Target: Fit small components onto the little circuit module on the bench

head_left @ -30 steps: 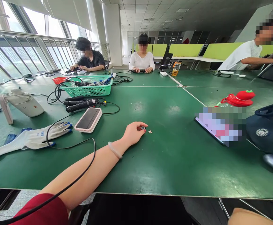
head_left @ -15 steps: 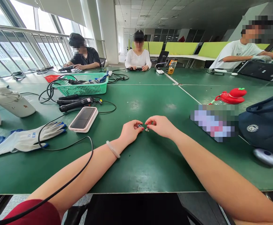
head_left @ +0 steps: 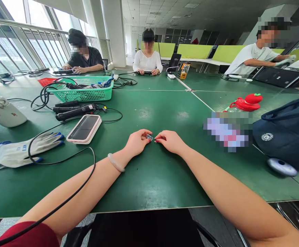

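At eight o'clock my upper arm wears a dark red, short fabric sleeve (head_left: 28, 233), plain where it shows. Around the wrist of my left hand (head_left: 136, 143) sits a smooth, pale, slightly translucent round bangle (head_left: 115, 163). My fingernails show glossy red on this hand and on my right hand (head_left: 172, 142), whose forearm leaves the view bare at four o'clock. A slim black cable (head_left: 69, 199) curves up across my left forearm from eight o'clock. At six o'clock, plain black clothing (head_left: 141, 228) covers my lap.
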Tool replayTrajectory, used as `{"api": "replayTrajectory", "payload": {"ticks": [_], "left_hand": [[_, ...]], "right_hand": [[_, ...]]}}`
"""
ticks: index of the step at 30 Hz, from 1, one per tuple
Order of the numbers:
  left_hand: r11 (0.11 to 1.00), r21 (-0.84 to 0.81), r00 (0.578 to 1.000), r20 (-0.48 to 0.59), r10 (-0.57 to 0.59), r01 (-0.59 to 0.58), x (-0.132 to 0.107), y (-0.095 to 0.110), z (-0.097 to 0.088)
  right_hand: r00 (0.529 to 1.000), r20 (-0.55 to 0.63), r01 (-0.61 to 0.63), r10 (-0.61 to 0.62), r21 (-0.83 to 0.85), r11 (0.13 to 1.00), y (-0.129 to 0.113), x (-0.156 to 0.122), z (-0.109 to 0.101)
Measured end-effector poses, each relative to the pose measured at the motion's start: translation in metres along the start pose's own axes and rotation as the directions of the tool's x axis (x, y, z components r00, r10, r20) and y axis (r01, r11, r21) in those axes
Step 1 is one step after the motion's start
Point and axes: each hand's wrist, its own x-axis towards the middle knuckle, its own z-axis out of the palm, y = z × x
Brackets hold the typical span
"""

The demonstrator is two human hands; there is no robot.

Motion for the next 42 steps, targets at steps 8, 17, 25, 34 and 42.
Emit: {"api": "replayTrajectory", "payload": {"ticks": [8, 17, 25, 34, 42], "left_hand": [[1.000, -0.027, 1.000, -0.019, -0.002, 0.002, 0.000, 0.001, -0.001], [0.999, 0.035, 1.000, -0.021, 0.017, -0.016, -0.003, 0.003, -0.001], [0.980, 0.198, 0.999, -0.041, 0.010, -0.001, -0.009, 0.011, -0.005], [0.961, 0.277, 0.999, -0.038, 0.035, -0.023, -0.009, 0.010, -0.007], [0.968, 0.246, 0.998, -0.035, 0.047, -0.037, -0.009, 0.009, -0.007]], "right_hand": [[0.998, -0.047, -0.044, 0.043, -0.023, 0.999, 0.005, 0.002, 0.001], [0.998, -0.035, -0.044, 0.043, -0.023, 0.999, 0.001, 0.000, 0.000], [1.000, -0.022, -0.003, 0.001, -0.067, 0.998, -0.003, -0.001, 0.001], [0.997, -0.074, -0.008, 0.013, 0.065, 0.998, -0.006, -0.005, -0.003], [0.994, -0.113, 0.006, 0.014, 0.179, 0.984, -0.009, -0.006, -0.002]]}}
